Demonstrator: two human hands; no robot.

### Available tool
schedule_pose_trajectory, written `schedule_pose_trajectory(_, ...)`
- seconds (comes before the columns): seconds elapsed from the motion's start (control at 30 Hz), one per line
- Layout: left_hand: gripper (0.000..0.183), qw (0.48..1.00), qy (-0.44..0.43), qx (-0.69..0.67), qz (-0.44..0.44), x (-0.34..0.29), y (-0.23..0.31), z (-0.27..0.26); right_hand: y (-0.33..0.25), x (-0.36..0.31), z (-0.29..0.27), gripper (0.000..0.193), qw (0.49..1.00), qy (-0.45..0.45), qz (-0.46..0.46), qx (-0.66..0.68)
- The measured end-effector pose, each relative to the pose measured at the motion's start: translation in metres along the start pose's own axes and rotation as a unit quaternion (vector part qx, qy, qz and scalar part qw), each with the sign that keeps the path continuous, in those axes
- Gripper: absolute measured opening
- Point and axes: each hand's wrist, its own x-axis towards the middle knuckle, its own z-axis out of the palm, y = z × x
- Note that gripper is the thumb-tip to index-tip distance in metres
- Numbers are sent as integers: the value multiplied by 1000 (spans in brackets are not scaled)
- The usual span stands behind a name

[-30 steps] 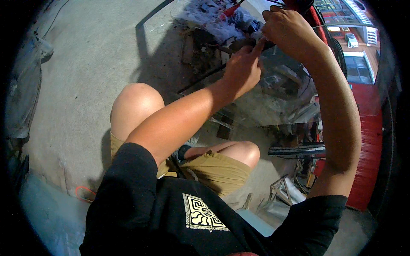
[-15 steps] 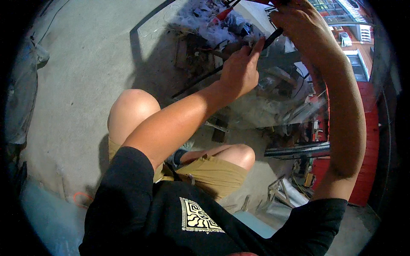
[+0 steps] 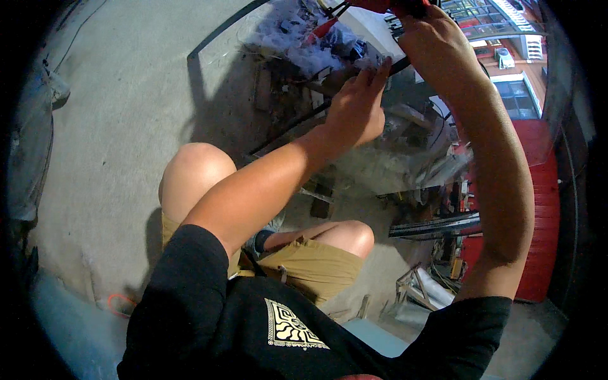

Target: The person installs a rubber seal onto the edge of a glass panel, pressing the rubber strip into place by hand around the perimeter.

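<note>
My left hand is closed on a thin black bar that runs slantwise in front of me. Its index finger stretches along the bar, and the underside of the grip is hidden. Higher up, my right hand is wrapped round a red and black tool, cut off by the upper edge, so its exact kind does not show. A see-through pane seems to border the bar, with objects showing through it. Another dark bar slants across the upper left.
Crumpled clear plastic and scraps lie on the concrete floor beyond my left hand. Dark metal profiles stand to the right, near a red panel. Wood offcuts lie lower right. My bent knees are below my arms.
My right hand has shifted slightly left and down, and more of the red tool shows. My left hand keeps its grip on the black bar. The whole view has moved a little.
</note>
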Motion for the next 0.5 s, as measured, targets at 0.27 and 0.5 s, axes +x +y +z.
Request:
schedule_pose_trajectory(0.27,85,1000,-10,-7,28,6,-5,-9,3,-5,-10,11,990,88,-2,107)
schedule_pose_trajectory(0.5,83,999,-29,-8,37,9,10,-2,3,-13,13,7,969,198,10,150)
